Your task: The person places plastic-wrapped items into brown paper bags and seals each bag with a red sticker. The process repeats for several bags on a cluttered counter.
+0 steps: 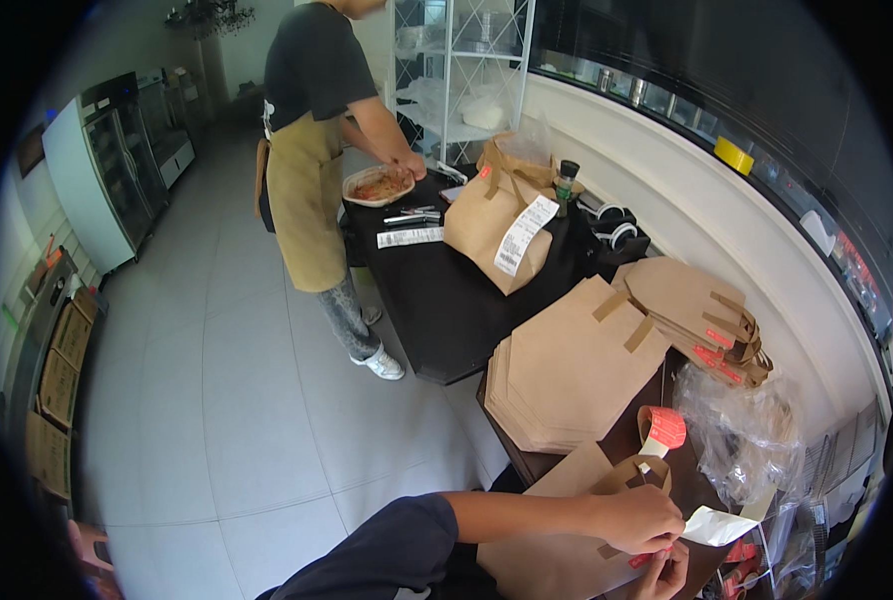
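Note:
At the lower right, my left hand (641,517) reaches across a brown paper bag (544,562) that lies flat, its fingers bent into a pinch. My right hand (664,574) comes up from the bottom edge, and the fingertips of both hands meet at a small red sticker, mostly hidden by the fingers. Another red sticker (639,560) shows on the bag just beside them. The bag's folded paper handle (645,472) stands up beyond my left wrist. A crumpled white paper (716,526) lies right by my left fingertips.
A red sticker roll (664,427), stacked flat paper bags (566,367) and clear plastic wrap (746,435) surround the work area. On the black table (446,315) stands a filled paper bag (484,225) with a printed slip. A co-worker (311,150) holds a food bowl (377,186).

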### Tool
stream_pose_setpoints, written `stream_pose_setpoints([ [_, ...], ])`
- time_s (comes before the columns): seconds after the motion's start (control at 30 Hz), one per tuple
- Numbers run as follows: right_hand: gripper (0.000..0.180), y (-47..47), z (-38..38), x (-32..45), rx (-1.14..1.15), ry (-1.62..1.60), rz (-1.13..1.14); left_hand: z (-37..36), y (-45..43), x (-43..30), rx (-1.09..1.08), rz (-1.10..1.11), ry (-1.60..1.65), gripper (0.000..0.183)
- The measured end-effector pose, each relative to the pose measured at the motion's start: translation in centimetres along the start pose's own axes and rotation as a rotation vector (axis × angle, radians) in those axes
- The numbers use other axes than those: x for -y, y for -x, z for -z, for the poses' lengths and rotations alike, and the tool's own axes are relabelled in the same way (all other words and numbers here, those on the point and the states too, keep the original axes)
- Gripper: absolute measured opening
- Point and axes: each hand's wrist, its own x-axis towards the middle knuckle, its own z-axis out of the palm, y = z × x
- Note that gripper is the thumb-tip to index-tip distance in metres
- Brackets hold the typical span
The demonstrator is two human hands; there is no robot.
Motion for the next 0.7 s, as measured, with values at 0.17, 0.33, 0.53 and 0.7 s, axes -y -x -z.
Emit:
stream_pose_setpoints([
  [0.17,0.018,-0.2,-0.5,0.5,0.001,-0.016,0.052,0.9,0.4,-0.5,0.039,0.029,0.037,0.020],
  [0.33,0.020,0.1,-0.6,1.0,-0.014,-0.035,-0.008,2.0,0.8,-1.0,0.110,0.089,-0.135,0.027],
  [0.53,0.018,0.4,-0.4,1.8,0.004,-0.114,-0.070,6.8,1.1,-2.5,0.159,0.175,-0.357,0.057],
  [0.7,0.020,0.7,0.4,1.6,0.065,-0.127,0.073,12.3,1.1,-2.9,0.420,0.425,-0.250,0.066],
])
